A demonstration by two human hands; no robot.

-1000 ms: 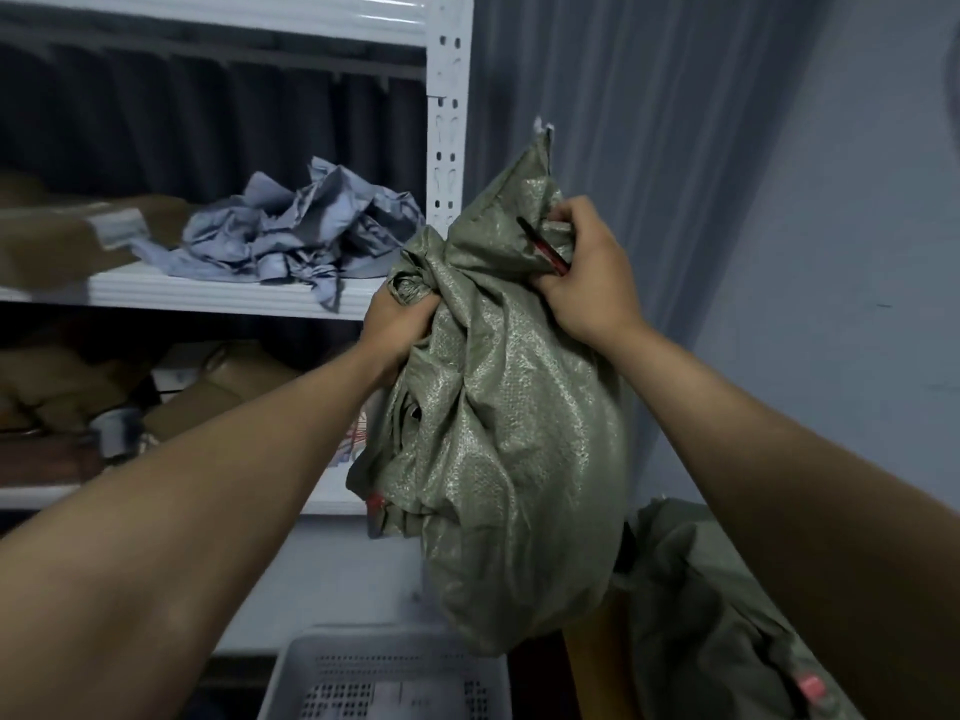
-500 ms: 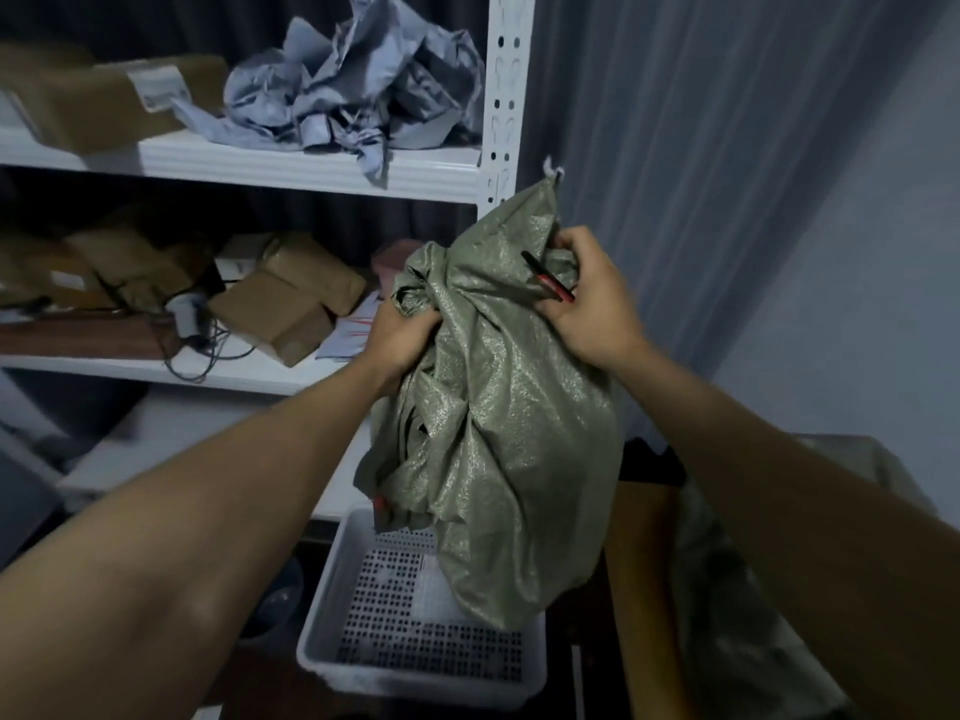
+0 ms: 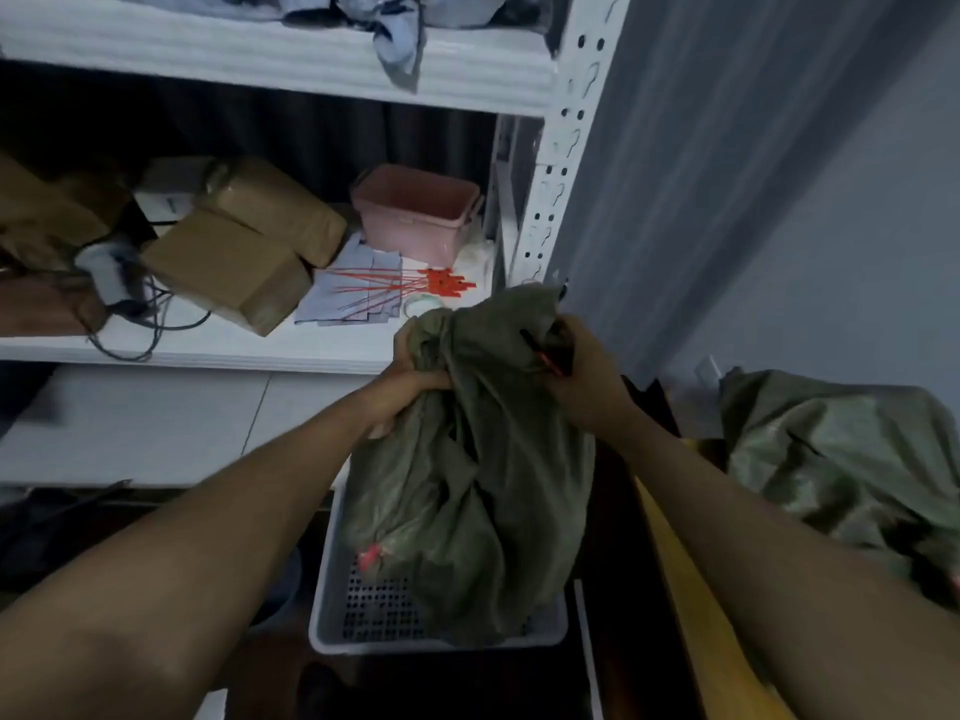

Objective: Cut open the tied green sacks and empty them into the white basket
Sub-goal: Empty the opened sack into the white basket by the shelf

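I hold a green woven sack [image 3: 483,491] upside down over the white perforated basket [image 3: 363,623] on the floor; its lower end hangs inside the basket. My left hand [image 3: 410,387] grips bunched fabric at the sack's upper left. My right hand [image 3: 582,371] grips the upper right fabric together with a small black and red cutter [image 3: 545,356]. A red tie [image 3: 370,556] shows at the sack's lower left. A second green sack [image 3: 841,459] lies on a surface at the right.
A white metal shelf unit [image 3: 545,210] stands behind, holding brown parcels [image 3: 244,252], a pink tub [image 3: 415,213], red zip ties [image 3: 415,288], cables and a charger. Crumpled grey cloth [image 3: 400,44] hangs from the upper shelf. A yellow-edged surface [image 3: 691,589] runs along the right.
The sack came down from chest height toward the basket, and its lower end now hangs inside it. My view tilted downward. Both hands kept their grip.
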